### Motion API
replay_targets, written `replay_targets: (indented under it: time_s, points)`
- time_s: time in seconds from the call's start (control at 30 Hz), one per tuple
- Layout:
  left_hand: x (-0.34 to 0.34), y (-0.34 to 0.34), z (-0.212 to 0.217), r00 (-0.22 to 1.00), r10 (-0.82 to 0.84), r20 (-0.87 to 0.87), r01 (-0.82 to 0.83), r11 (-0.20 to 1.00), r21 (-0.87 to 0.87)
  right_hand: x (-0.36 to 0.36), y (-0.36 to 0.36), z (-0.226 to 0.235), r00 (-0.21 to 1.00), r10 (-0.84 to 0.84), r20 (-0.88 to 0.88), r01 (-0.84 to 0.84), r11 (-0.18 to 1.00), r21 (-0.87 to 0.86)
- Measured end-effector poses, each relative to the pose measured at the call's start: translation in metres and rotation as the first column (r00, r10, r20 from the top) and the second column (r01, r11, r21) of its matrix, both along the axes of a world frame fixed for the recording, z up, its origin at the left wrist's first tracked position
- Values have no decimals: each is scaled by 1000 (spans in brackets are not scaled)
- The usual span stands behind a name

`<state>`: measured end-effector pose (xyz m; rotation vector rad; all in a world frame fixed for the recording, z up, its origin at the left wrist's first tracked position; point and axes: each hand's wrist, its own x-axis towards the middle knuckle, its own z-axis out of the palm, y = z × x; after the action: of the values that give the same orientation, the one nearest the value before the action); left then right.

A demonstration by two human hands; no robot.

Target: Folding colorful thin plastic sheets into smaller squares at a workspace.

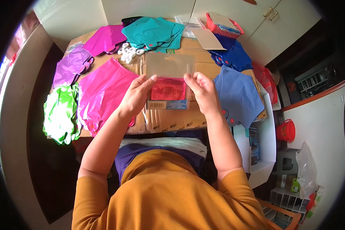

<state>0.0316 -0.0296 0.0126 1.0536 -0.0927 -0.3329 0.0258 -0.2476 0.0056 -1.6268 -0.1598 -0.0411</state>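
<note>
Over the middle of the cardboard-covered table, my left hand (135, 95) and my right hand (204, 92) pinch the two sides of a clear plastic bag (170, 63), thumbs on top. Inside its lower half lies a flat, bright pink folded piece (168, 92) with dark print. Below that runs a blue strip (178, 104) with a barcode label at its left. The bag's upper part is see-through. Left of my left hand spreads a glossy pink sheet (103, 90) with a scalloped edge. A stack of matte blue sheets (239, 94) lies right of my right hand.
Purple (73, 66), green (61, 115), magenta (106, 39) and teal sheets (151, 32) ring the table's left and back. White rings (128, 53) sit in a heap near the teal ones. Dark blue sheets (234, 53) and a red basket (237, 27) occupy the back right.
</note>
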Motion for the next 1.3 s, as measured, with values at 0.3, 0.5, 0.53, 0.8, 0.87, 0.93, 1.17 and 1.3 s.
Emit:
replay_targets:
  time_s: [0.3, 0.5, 0.53, 0.8, 0.87, 0.93, 1.17, 1.3]
  points:
    - [13, -17, -3, 960, 169, 225, -231, 929, 288, 25, 26, -18, 979, -177, 96, 126, 911, 392]
    - [27, -10, -21, 968, 116, 224, -184, 931, 314, 34, 11, -10, 935, -230, 269, 235, 972, 15]
    - [25, -10, -16, 973, 109, 202, -170, 933, 316, 35, 7, -7, 937, -201, 286, 224, 973, -49]
    - [27, -1, 7, 972, 211, 102, -228, 953, 201, 28, -7, 16, 984, -170, -53, 178, 945, 275]
    - [29, 5, 13, 986, 161, 52, -169, 957, 237, 27, -11, 19, 991, -116, -72, 133, 937, 322]
    - [42, 20, 1, 989, 5, 148, -60, 925, 375, 28, -9, 27, 992, -109, -66, 124, 946, 300]
    - [33, -5, 13, 975, 15, -223, -65, 973, -219, 25, -6, 15, 979, 203, 7, -196, 932, 307]
    - [42, 12, -16, 973, -215, -90, 168, 916, -364, -6, -12, 6, 944, 295, -149, -222, 901, 373]
